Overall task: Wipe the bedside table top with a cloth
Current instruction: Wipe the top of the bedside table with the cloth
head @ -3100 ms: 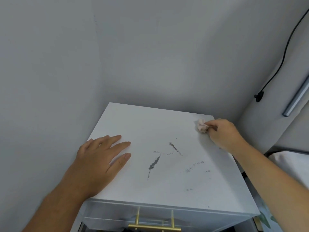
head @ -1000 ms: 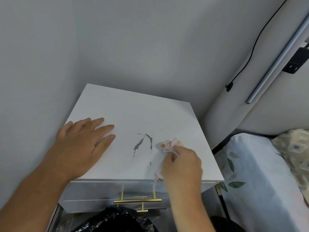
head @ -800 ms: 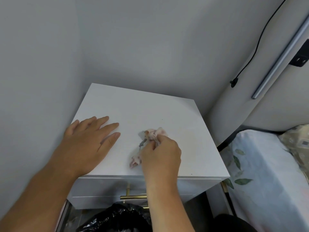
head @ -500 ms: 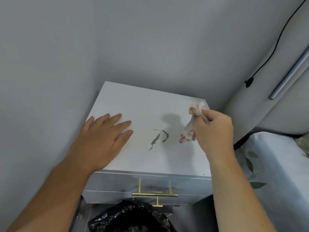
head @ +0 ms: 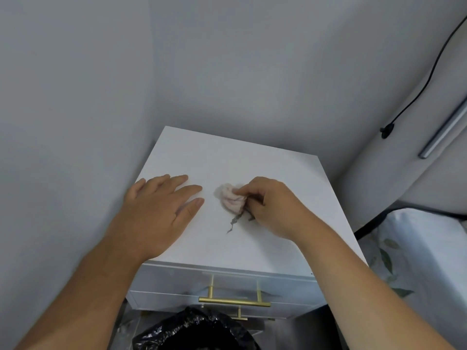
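The white bedside table top (head: 252, 160) fills the middle of the head view, tucked into a corner between two grey walls. My right hand (head: 275, 207) grips a small bunched pinkish cloth (head: 231, 200) and presses it onto the top near the centre. A dark grey streak of dirt (head: 233, 222) runs out from under the cloth toward the front edge. My left hand (head: 156, 210) lies flat, palm down and fingers apart, on the left part of the top.
Below the top sit white drawers with gold bar handles (head: 233, 301). A black bin bag (head: 194, 332) stands in front of the drawers. A bed with leaf-print sheet (head: 417, 261) is at the right. A black cable (head: 414, 97) and a metal bar (head: 444, 132) hang on the right wall.
Half a second ago my right hand held the cloth lifted at the table's right; now it is down on the top at the centre, over the upper part of the dirt streak. Left hand stays flat.
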